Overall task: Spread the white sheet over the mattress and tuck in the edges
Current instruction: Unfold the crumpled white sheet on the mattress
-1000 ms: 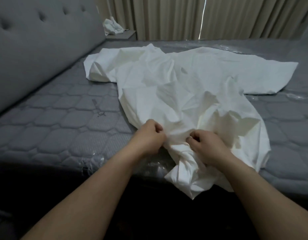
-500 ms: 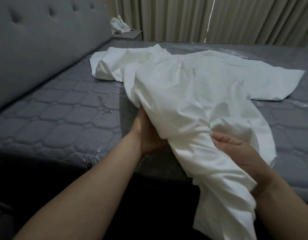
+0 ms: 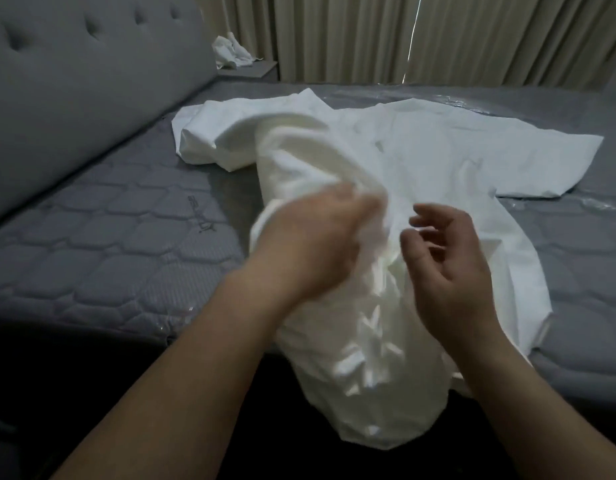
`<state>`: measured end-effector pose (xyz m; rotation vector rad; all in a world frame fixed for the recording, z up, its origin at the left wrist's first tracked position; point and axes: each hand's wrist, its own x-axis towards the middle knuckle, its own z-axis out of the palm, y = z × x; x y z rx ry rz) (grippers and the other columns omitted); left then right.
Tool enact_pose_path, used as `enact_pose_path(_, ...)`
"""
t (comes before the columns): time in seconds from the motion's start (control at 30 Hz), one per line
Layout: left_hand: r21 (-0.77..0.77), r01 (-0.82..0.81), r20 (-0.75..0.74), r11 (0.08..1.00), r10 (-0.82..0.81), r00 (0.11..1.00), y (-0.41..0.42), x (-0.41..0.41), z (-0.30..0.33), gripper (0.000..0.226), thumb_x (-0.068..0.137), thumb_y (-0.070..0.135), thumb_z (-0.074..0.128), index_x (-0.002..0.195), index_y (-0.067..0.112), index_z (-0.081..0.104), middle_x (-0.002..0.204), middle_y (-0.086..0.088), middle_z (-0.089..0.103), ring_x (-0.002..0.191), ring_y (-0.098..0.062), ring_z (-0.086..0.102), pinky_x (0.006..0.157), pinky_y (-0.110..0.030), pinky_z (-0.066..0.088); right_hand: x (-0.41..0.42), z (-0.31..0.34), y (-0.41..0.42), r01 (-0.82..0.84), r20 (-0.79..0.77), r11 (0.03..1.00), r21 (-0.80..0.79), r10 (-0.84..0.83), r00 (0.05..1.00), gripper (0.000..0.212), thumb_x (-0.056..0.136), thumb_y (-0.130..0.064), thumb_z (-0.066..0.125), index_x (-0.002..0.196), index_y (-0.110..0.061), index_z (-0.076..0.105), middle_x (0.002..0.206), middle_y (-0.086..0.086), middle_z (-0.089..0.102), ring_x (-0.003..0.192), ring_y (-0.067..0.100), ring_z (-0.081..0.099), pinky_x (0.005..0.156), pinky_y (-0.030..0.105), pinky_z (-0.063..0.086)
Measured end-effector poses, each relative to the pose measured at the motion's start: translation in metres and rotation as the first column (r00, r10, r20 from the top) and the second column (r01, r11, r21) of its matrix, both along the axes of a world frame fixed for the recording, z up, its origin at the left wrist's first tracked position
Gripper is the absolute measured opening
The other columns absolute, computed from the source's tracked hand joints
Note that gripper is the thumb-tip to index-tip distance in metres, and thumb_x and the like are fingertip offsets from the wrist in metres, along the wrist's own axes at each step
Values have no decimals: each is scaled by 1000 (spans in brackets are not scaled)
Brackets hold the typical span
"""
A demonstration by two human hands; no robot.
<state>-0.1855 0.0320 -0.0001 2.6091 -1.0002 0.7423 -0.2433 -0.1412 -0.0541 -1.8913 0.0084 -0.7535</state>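
The white sheet (image 3: 421,161) lies crumpled across the middle of the grey quilted mattress (image 3: 102,244), with a bunched part hanging over the near edge. My left hand (image 3: 313,237) grips a raised fold of the sheet, its fingers blurred by motion. To its right, my right hand (image 3: 445,258) hovers just above the cloth with its fingers loosely spread, holding nothing. The sheet's far corners lie flat toward the headboard and toward the right.
A grey tufted headboard (image 3: 74,81) runs along the left. Beige curtains (image 3: 403,36) hang behind the bed. A small white cloth (image 3: 230,53) lies on a nightstand at the back. Clear plastic wrap covers parts of the mattress. The floor below the near edge is dark.
My left hand has come up from under the sheet and now grips a fold on top. My right hand has let go of the bundle and opened.
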Motion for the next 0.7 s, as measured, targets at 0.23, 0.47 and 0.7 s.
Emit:
enact_pose_path(0.23, -12, 320, -820, 947, -193, 539, -5, -14, -40, 18, 89, 20, 66, 99, 29, 77, 88, 13, 71, 85, -1, 65, 80, -19, 52, 24, -25, 11, -36, -554, 998, -48, 3, 833, 77, 87, -50, 73, 153, -28, 41, 146, 1, 55, 123, 10, 56, 111, 36, 44)
enact_pose_path(0.47, -333, -546, -773, 769, 110, 625, 27, 19, -54, 4, 92, 31, 62, 91, 28, 65, 94, 8, 72, 85, -15, 66, 82, -39, 57, 42, -52, 6, 0, -514, 960, -279, -149, 845, 11, 94, -32, 61, 92, -22, 64, 88, -7, 67, 91, 19, 63, 73, 32, 42)
enact_pose_path(0.7, -337, -603, -937, 723, -197, 288, 27, 18, -61, 18, 93, 15, 61, 86, 10, 77, 81, -8, 77, 77, -21, 76, 74, -39, 64, 27, -11, 8, -113, -99, 436, 893, 435, 895, 38, 108, -29, 52, 126, 0, 68, 119, 21, 73, 114, 34, 70, 95, 44, 59)
